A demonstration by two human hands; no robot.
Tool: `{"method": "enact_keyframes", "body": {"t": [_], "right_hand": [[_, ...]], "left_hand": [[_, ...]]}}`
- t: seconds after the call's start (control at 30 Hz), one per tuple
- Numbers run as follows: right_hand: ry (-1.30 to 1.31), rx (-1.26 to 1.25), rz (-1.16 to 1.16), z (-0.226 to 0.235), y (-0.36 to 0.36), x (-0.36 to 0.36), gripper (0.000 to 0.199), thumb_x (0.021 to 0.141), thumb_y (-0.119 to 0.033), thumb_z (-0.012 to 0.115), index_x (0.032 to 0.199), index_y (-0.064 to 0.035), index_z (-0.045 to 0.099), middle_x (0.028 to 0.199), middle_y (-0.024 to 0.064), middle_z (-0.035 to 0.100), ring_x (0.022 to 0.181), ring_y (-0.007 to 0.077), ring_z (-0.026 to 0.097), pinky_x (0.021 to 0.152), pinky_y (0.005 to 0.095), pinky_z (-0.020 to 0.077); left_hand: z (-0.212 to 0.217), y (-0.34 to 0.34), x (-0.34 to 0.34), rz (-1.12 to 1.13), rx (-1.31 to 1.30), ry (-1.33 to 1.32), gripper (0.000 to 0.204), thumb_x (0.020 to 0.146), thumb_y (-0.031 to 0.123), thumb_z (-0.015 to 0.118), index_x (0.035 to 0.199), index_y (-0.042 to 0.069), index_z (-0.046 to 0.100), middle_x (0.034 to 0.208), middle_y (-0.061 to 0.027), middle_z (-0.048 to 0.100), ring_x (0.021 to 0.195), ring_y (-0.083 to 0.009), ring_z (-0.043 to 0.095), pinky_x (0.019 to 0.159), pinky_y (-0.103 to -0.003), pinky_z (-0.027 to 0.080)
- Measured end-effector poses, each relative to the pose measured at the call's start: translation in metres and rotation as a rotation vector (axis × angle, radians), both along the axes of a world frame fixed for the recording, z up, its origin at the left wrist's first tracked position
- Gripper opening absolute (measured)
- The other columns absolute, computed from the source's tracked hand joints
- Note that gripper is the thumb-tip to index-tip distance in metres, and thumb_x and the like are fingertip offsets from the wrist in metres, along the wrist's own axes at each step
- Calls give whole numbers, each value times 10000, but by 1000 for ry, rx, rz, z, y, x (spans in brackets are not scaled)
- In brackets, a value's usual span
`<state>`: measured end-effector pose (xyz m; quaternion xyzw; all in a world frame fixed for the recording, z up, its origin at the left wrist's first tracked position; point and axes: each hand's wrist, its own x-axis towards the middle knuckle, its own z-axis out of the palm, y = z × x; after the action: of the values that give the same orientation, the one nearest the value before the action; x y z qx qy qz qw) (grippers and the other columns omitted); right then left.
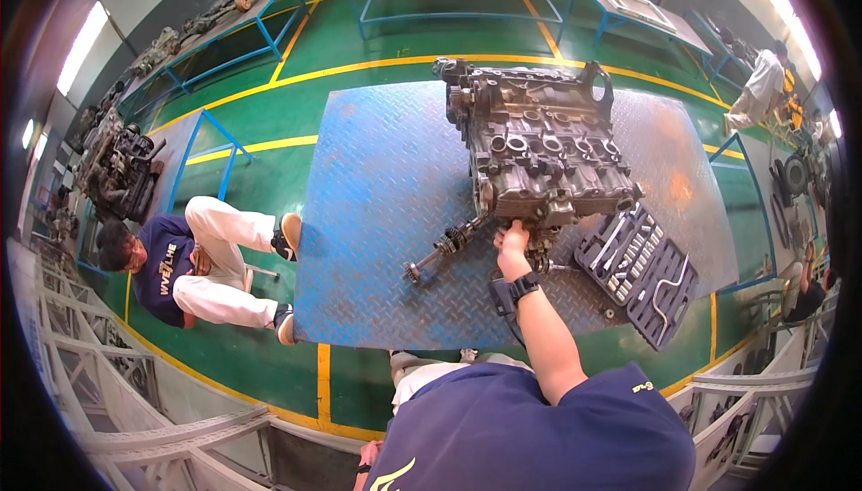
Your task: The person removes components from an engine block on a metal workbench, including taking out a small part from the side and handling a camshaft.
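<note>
The wearer's navy shirt (530,428) is nearest, just outside the near edge of the table (368,195). The right hand (512,238) meets the engine block (548,150) at its lower near side, fingers curled; any grip cannot be confirmed. The left hand (370,452) hangs off the table, its state indeterminable. Left of the right hand lies 1 geared shaft (449,247). The block sits toward the far edge, presumably inboard for stable support. 1 open socket set (637,267) occupies the near right corner area, apparently for right-arm reach.

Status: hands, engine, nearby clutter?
Right hand at engine, near lower edge; left hand low in view. Engine on treadplate tabletop. Close by: geared shaft left, open socket set right.
</note>
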<state>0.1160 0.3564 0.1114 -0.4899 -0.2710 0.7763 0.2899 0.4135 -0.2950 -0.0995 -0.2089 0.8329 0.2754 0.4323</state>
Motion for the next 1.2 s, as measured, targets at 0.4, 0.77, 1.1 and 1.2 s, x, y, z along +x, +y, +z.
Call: {"method": "enact_keyframes", "body": {"t": [0.4, 0.77, 1.1, 1.2], "right_hand": [[-455, 1098, 163, -50, 21, 23, 324, 879, -243, 501, 775, 61, 536, 610, 115, 512, 513, 227, 496, 508, 367, 372], [-479, 1125, 27, -79, 21, 9, 330, 899, -222, 499, 719, 55, 503, 562, 91, 495, 476, 191, 458, 492, 363, 356], [-40, 209, 77, -15, -9, -8, 224, 912, -220, 390, 829, -19, 445, 551, 32, 390, 405, 134, 349, 384, 293, 271], [265, -265, 27, -3, 13, 7, 220, 918, -210, 375, 759, -59, 392, 551, 2, 291, 419, 121, 281, 381, 285, 215]], "left_hand": [[-4, 7, 12, 878, 356, -290, 157, 816, 144, 499, 869, 18, 575, 748, -108, 633, 626, -244, 599, 606, -356, 515], [-15, 14, 27, 632, 315, -100, 217, 826, 186, 542, 832, -10, 636, 738, -116, 645, 643, -192, 612, 578, -308, 487], [6, 9, 1, 258, 213, 18, 234, 830, 189, 520, 891, -18, 610, 797, -137, 639, 692, -216, 613, 616, -328, 490], [22, 21, -27, 224, 234, -2, 241, 831, 189, 514, 908, -21, 602, 815, -143, 637, 706, -223, 613, 628, -334, 491]]}}
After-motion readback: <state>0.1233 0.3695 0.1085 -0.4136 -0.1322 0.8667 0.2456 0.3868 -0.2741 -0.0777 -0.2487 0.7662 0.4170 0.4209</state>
